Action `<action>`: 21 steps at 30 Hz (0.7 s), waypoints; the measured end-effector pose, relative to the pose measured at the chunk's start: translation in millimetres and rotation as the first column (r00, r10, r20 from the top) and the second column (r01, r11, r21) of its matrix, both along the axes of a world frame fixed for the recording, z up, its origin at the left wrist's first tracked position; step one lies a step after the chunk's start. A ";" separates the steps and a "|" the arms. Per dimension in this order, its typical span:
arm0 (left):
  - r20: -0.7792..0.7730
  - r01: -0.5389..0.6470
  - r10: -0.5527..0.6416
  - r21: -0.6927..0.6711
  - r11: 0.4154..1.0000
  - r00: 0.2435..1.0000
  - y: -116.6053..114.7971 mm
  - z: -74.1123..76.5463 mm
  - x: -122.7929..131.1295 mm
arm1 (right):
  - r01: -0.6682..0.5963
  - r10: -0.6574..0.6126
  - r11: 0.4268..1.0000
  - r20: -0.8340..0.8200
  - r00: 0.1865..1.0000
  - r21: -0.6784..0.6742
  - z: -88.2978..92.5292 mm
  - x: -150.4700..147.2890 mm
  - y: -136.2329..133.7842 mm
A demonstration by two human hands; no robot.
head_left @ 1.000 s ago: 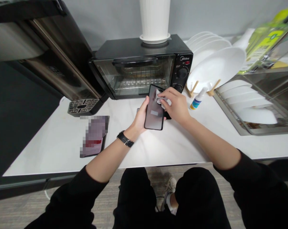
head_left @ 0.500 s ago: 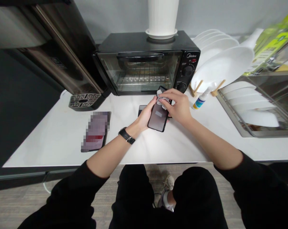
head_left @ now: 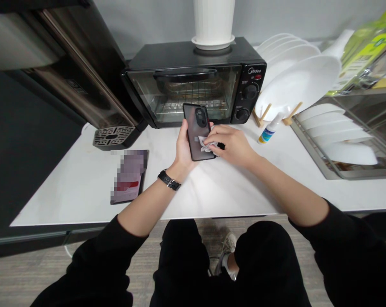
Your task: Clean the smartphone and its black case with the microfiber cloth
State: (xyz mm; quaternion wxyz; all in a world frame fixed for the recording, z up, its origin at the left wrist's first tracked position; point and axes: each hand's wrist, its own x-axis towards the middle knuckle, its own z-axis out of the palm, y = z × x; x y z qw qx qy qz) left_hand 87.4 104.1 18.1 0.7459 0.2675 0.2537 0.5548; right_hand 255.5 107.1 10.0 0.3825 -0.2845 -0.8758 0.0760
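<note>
Head view showed the left hand (head_left: 182, 147) curled around a phone (head_left: 196, 128), held upright above its palm. The right hand (head_left: 233, 145) pinched a crumpled wipe (head_left: 206, 145) against the phone's lower back. Hard rubbing could have levered the phone loose onto the counter (head_left: 231, 187) beneath both hands.

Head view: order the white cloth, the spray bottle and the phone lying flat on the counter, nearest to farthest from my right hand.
1. White cloth: in the right hand, pressed on the held phone.
2. Spray bottle: just to its right, on the counter.
3. Flat phone: far left, beyond the left hand.
</note>
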 end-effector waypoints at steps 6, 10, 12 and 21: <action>-0.029 0.101 -0.104 -0.097 0.990 0.994 -4.4 3.0 4.4 | 0.257 -0.257 0.966 0.002 0.966 0.032 -1.5 5.4 9.4; -0.070 0.142 -0.158 -0.187 0.972 0.985 -9.7 6.2 5.2 | 0.358 -0.357 0.934 -0.086 0.930 -0.006 0.4 9.0 11.9; -0.077 0.174 -0.192 -0.196 0.965 0.978 -11.4 6.4 5.4 | 0.418 -0.417 0.908 -0.126 0.900 -0.022 1.0 10.4 12.4; -0.118 0.348 -0.373 -0.187 0.919 0.921 -10.2 3.1 3.8 | 0.521 -0.518 0.852 -0.208 0.830 -0.045 -0.3 11.4 11.9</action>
